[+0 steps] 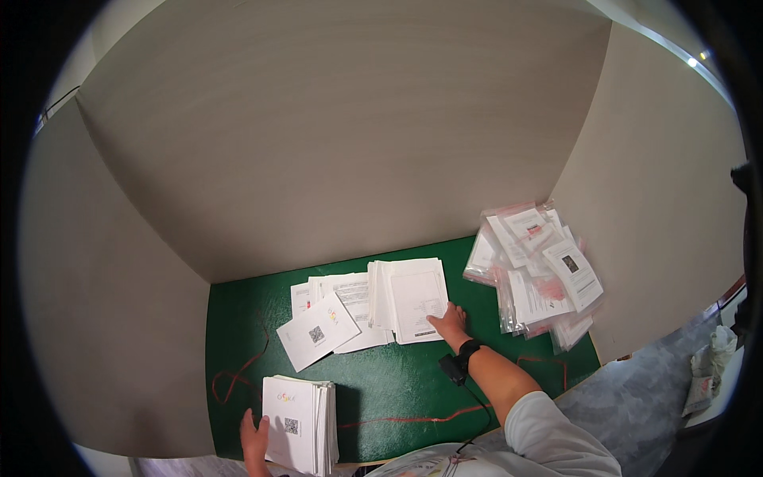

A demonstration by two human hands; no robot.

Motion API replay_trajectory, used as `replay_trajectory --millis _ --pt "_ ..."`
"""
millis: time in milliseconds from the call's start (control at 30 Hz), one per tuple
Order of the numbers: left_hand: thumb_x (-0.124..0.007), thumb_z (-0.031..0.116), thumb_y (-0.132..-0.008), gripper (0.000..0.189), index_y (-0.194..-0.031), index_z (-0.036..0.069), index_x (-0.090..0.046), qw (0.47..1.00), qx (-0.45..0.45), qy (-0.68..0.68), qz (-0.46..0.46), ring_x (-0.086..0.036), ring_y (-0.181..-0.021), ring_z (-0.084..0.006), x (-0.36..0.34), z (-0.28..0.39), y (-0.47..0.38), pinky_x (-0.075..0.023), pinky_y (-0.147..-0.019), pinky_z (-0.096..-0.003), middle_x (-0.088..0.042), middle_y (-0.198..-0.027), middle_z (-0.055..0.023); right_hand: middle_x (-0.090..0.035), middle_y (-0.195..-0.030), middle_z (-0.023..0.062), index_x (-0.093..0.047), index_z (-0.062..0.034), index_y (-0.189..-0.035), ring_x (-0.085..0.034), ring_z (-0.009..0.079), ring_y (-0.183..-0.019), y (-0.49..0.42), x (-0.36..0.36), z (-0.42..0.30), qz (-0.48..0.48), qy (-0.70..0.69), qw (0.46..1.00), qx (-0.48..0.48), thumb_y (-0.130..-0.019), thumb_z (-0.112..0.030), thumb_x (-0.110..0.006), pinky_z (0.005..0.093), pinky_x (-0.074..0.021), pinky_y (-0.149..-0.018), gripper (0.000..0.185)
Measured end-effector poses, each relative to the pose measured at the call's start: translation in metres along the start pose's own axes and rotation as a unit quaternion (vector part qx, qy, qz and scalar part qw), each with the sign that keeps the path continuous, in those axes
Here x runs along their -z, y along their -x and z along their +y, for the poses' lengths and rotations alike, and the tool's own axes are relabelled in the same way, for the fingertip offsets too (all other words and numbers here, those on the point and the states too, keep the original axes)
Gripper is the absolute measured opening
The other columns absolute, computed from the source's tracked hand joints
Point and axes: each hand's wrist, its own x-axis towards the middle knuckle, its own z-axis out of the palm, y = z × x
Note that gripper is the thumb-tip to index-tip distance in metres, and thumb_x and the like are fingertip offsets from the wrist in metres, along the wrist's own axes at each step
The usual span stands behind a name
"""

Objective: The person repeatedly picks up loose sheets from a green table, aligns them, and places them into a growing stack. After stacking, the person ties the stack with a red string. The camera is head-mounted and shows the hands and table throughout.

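Note:
My left hand (pixel 255 438) is at the near left, thumb and fingers apart, against the left side of a tall stack of white booklets (pixel 292 396). The top booklet bears a colourful logo and a printed square code. My right hand (pixel 452 325) reaches to the right edge of a pile of printed white sheets (pixel 417 292). Its thumb lies over the top sheet while the fingers are beyond the paper's edge; whether they pinch a sheet is unclear. Left of that pile, a single white booklet (pixel 322 334) lies askew over more printed papers (pixel 351 292).
Clear plastic zip bags (pixel 530 268) holding papers are heaped at the back right of the green tabletop (pixel 387 375). Red string (pixel 411 420) trails across it. Grey partitions (pixel 357 149) enclose the back and sides. A black wrist device (pixel 458 362) with a cable is on my right wrist.

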Motion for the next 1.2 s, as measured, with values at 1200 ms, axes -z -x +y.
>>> replay_trajectory --millis 1200 --pt "-0.061 0.019 -0.079 0.048 -0.118 -0.005 -0.045 0.929 -0.003 0.289 -0.23 -0.058 -0.08 -0.0209 -0.306 0.239 0.0 -0.0476 -0.07 -0.0312 -0.057 -0.099 -0.0143 -0.057 -0.098 0.0183 -0.05 -0.0013 -0.112 -0.056 0.0306 -0.091 0.025 0.014 0.087 -0.06 -0.294 0.953 0.039 -0.069 -0.001 -0.059 0.0363 -0.0449 -0.08 0.044"
